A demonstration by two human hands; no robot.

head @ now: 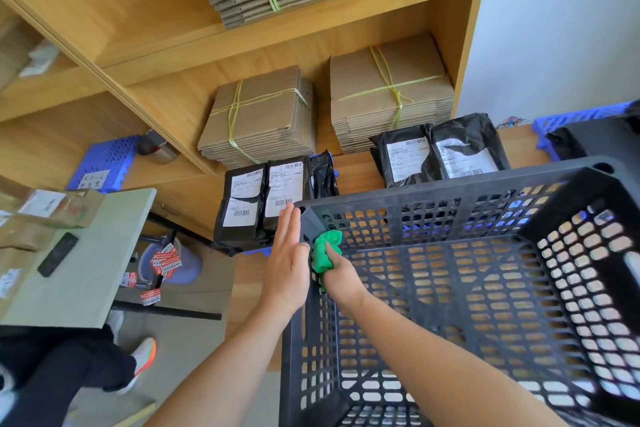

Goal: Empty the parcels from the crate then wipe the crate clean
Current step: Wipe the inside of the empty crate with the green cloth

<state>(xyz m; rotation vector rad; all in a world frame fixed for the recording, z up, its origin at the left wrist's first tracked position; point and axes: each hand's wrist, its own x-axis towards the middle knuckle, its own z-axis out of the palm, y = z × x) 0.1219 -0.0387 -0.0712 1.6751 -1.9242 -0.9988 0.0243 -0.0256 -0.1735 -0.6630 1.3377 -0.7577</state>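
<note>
The left hand (289, 263), fingers straight and together, is bracing the outside left wall of the crate (450, 194) sitting on the wooden ledge (356, 170). Inside its far left corner, the right hand (341, 279) is squeezing a soft green cloth (327, 246). The crate is probably light and stiff, best gripped by its rim.

Black perforated plastic crate (450, 288): left hand (289, 260) flat against outer wall; right hand (337, 274) inside, pressing crumpled green cloth (327, 250) to corner. Black labelled parcels (263, 198) on wooden shelf (356, 172) behind.
</note>
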